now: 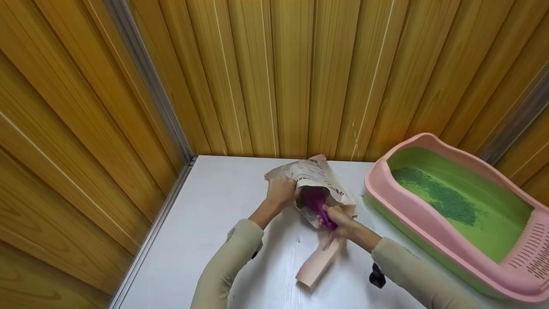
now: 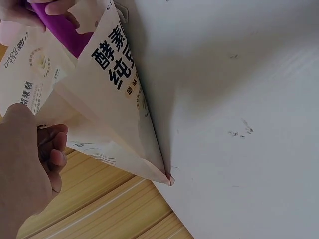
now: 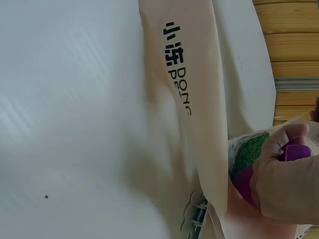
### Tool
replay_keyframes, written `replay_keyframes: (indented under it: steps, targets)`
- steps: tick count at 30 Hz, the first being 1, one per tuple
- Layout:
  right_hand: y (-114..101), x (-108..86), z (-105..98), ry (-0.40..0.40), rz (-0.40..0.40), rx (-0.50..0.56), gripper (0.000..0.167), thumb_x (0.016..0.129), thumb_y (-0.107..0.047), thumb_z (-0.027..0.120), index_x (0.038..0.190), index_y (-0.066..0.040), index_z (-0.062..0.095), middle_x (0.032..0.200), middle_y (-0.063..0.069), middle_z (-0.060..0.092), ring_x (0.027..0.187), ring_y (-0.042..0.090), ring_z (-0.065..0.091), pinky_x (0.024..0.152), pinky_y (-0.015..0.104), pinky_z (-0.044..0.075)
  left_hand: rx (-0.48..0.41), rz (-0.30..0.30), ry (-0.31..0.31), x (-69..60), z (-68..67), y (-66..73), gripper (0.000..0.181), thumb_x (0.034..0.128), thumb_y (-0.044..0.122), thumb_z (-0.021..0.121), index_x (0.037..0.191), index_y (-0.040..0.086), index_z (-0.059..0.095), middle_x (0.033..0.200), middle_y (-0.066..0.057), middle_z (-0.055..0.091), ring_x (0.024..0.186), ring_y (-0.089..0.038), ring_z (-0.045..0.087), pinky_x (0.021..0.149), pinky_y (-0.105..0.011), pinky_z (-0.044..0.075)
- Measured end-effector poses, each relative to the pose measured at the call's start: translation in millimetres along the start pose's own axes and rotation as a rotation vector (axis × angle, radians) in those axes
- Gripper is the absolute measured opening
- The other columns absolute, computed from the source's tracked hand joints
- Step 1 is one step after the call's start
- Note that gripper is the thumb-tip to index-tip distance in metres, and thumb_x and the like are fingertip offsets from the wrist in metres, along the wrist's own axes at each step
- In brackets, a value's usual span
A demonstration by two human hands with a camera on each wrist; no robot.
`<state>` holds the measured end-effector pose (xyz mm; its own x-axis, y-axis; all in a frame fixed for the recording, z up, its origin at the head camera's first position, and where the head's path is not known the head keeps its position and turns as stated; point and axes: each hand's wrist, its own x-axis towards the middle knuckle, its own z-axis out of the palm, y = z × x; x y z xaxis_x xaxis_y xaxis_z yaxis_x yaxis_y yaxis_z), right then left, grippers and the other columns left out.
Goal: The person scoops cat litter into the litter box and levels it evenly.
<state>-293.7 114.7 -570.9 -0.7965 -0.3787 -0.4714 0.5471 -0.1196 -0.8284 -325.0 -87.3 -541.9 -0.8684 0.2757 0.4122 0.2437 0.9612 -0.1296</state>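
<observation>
A paper-like litter bag (image 1: 311, 171) with dark print lies on the white table, its mouth facing me. My left hand (image 1: 281, 191) grips the left edge of that mouth, its fingers curled in the left wrist view. My right hand (image 1: 342, 222) holds the handle of a purple scoop (image 1: 316, 201), whose head is inside the bag and partly hidden. Green litter pellets (image 3: 250, 150) show in the bag's opening in the right wrist view. From the mouth, a torn strip of the bag (image 1: 315, 266) hangs toward me onto the table.
To the right stands a litter box with a pink rim (image 1: 411, 210) and green base; green litter (image 1: 441, 197) lies spread on its floor. Wood-patterned walls (image 1: 291, 77) close off the back and left of the white table (image 1: 223, 193).
</observation>
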Motion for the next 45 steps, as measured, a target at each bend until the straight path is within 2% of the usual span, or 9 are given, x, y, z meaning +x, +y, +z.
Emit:
replay_keyframes:
  steps: [9, 13, 16, 19, 23, 28, 35, 41, 45]
  targets:
    - [-2.0, 25.8, 8.9, 0.03, -0.004, 0.004, 0.019, 0.106, -0.013, 0.031, 0.099, -0.003, 0.045, 0.074, 0.003, 0.055, 0.059, 0.011, 0.052, 0.058, 0.024, 0.048, 0.006, 0.018, -0.003, -2.5, 2.4, -1.4, 0.045, 0.0977, 0.044, 0.057, 0.063, 0.017, 0.066, 0.063, -0.003, 0.067, 0.058, -0.02, 0.062, 0.055, -0.04, 0.052]
    - [-1.1, 32.8, 8.0, 0.015, 0.006, 0.086, 0.01, 0.102, -0.009, 0.036, 0.107, -0.006, 0.045, 0.082, 0.005, 0.058, 0.068, 0.015, 0.055, 0.067, 0.03, 0.05, 0.011, 0.014, 0.003, -3.8, 5.3, -3.9, 0.048, 0.0977, 0.046, 0.057, 0.059, 0.018, 0.061, 0.06, -0.002, 0.064, 0.054, -0.019, 0.054, 0.053, -0.039, 0.052]
    - [4.3, 29.7, 10.4, -0.005, -0.004, 0.146, 0.019, 0.105, -0.01, 0.036, 0.12, 0.0, 0.043, 0.087, 0.007, 0.063, 0.074, 0.015, 0.06, 0.074, 0.03, 0.052, 0.011, 0.022, 0.001, -5.6, 7.3, -4.5, 0.049, 0.0974, 0.045, 0.057, 0.057, 0.018, 0.055, 0.058, -0.001, 0.06, 0.052, -0.017, 0.048, 0.052, -0.039, 0.05]
    - [11.8, 17.3, 16.7, -0.016, -0.038, 0.096, 0.029, 0.106, -0.007, 0.032, 0.129, 0.009, 0.04, 0.089, 0.006, 0.065, 0.077, 0.014, 0.061, 0.074, 0.027, 0.053, 0.011, 0.029, -0.013, -7.1, 7.1, -4.0, 0.049, 0.0972, 0.045, 0.057, 0.057, 0.018, 0.052, 0.058, -0.001, 0.059, 0.052, -0.016, 0.047, 0.052, -0.038, 0.05]
    - [18.0, -3.9, 27.1, -0.004, -0.098, -0.023, 0.032, 0.107, -0.005, 0.031, 0.132, 0.014, 0.039, 0.092, 0.002, 0.066, 0.079, 0.01, 0.058, 0.071, 0.022, 0.05, 0.025, 0.016, 0.0, -6.5, 4.5, -4.2, 0.047, 0.0961, 0.045, 0.059, 0.058, 0.017, 0.057, 0.06, -0.002, 0.063, 0.056, -0.019, 0.058, 0.055, -0.04, 0.052]
    - [21.3, -31.0, 30.8, -0.008, -0.114, -0.018, 0.037, 0.107, -0.006, 0.033, 0.137, 0.016, 0.034, 0.096, 0.0, 0.067, 0.083, 0.009, 0.059, 0.075, 0.023, 0.05, 0.027, -0.003, 0.007, -3.5, 2.3, -3.3, 0.043, 0.0946, 0.044, 0.06, 0.062, 0.016, 0.065, 0.064, -0.003, 0.068, 0.063, -0.021, 0.068, 0.059, -0.042, 0.055]
    - [27.4, -63.3, 17.4, -0.127, -0.126, -0.01, 0.041, 0.108, -0.004, 0.03, 0.141, 0.02, 0.026, 0.099, -0.002, 0.066, 0.091, 0.009, 0.06, 0.08, 0.023, 0.051, 0.009, -0.01, -0.016, -1.4, 2.7, -1.3, 0.04, 0.0956, 0.042, 0.06, 0.065, 0.017, 0.067, 0.065, -0.003, 0.069, 0.064, -0.022, 0.068, 0.06, -0.042, 0.056]
    - [30.5, -94.6, 6.3, -0.209, -0.082, -0.017, 0.047, 0.109, -0.006, 0.03, 0.146, 0.02, 0.018, 0.107, 0.0, 0.067, 0.101, 0.011, 0.062, 0.089, 0.025, 0.052, 0.012, -0.02, -0.022, 0.1, 1.1, -1.7, 0.039, 0.0964, 0.04, 0.059, 0.067, 0.016, 0.068, 0.068, -0.004, 0.07, 0.067, -0.023, 0.069, 0.063, -0.044, 0.057]
    - [33.5, -119.2, 1.5, -0.244, -0.073, -0.032, 0.045, 0.109, -0.009, 0.032, 0.146, 0.018, 0.025, 0.109, 0.001, 0.068, 0.102, 0.01, 0.063, 0.091, 0.025, 0.053, 0.012, -0.013, -0.009, 1.2, -0.9, -1.3, 0.034, 0.0938, 0.037, 0.061, 0.068, 0.015, 0.069, 0.068, -0.004, 0.071, 0.066, -0.021, 0.069, 0.061, -0.043, 0.056]
